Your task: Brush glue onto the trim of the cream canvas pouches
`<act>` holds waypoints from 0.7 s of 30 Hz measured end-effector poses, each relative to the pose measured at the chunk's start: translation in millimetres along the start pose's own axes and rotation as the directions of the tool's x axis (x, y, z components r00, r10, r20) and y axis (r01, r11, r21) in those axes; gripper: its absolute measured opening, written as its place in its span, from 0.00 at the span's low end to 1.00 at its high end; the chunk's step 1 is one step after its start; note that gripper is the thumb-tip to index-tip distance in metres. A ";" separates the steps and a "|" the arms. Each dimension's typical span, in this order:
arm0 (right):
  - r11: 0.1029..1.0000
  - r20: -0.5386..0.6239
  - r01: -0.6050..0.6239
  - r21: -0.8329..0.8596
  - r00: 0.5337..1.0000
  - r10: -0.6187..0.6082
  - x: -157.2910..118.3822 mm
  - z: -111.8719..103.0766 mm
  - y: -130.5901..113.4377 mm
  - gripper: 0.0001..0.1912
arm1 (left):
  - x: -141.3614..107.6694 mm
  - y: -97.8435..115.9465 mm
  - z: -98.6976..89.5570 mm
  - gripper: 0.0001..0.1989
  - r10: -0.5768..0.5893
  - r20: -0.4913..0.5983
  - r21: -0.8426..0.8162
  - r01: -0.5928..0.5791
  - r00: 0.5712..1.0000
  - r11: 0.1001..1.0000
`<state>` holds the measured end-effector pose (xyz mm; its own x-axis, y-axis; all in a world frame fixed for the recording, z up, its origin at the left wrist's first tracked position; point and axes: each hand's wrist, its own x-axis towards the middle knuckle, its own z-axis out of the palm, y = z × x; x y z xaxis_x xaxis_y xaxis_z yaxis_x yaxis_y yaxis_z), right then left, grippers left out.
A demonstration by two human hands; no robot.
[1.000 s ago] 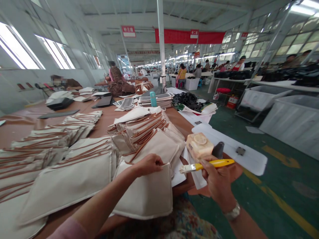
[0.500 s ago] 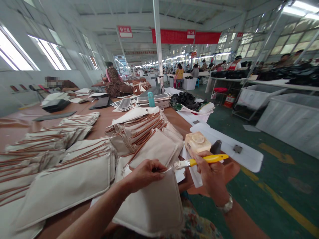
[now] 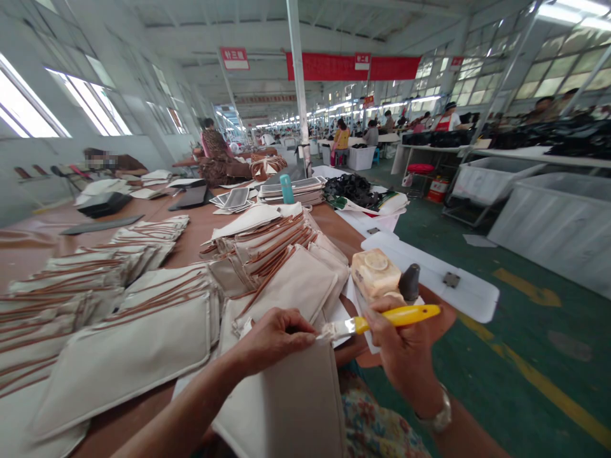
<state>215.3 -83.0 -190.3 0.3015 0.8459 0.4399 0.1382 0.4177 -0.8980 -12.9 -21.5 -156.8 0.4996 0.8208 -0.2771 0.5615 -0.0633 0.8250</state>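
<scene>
My left hand (image 3: 281, 338) pinches the upper edge of a beige fabric panel (image 3: 291, 401), which hangs over the table's near edge toward my lap. In my right hand (image 3: 400, 340) is a paintbrush with a yellow handle (image 3: 410, 315), held with its bristles pointing left. The whitish bristle tip touches or nearly touches the panel's top corner, close to my left fingertips. Just beyond my right hand stands a stained, cream-coloured plastic container (image 3: 375, 273), with a dark cone-shaped piece (image 3: 409, 282) beside it.
Stacks of beige panels with brown edging (image 3: 157, 299) cover the brown table (image 3: 329, 226) to the left and ahead. A teal bottle (image 3: 286, 189) stands farther back. At right are a white board (image 3: 436, 273) and large white bins (image 3: 548, 222). Other people work in the distance.
The brush has shifted slightly left, its bristles now at the panel's corner by my left fingertips. The panel's lower part has swung a little. The view has turned slightly.
</scene>
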 end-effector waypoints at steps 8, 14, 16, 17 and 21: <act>0.998 -0.103 -0.043 0.042 0.994 0.047 5.1 -26.4 7.9 0.10 | -19.4 0.5 3.2 0.04 0.353 -0.087 0.317 -0.310 0.931 0.896; 0.905 -0.015 -0.220 0.364 0.970 0.241 10.0 -24.5 -11.9 0.10 | -52.8 25.5 13.9 0.14 0.717 0.180 0.781 -0.541 0.673 0.312; 0.901 0.025 -0.219 0.374 0.974 0.227 3.9 -17.1 -17.5 0.09 | -58.5 33.3 15.3 0.17 0.736 0.222 0.781 -0.569 0.640 0.259; 0.904 0.061 -0.222 0.366 0.975 0.215 0.0 -15.2 -19.7 0.09 | -60.0 35.5 15.4 0.17 0.749 0.226 0.776 -0.580 0.623 0.249; 0.946 0.255 -0.227 0.230 0.953 0.167 -12.6 -26.2 -26.1 0.09 | -61.1 33.4 14.3 0.14 0.790 0.239 0.790 -0.586 0.564 0.180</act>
<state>232.6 -113.2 -172.6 0.0702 0.9599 0.2714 -0.1550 0.2793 -0.9476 -15.2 -81.9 -119.3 0.8833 0.2775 0.3778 0.3292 -0.9410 -0.0787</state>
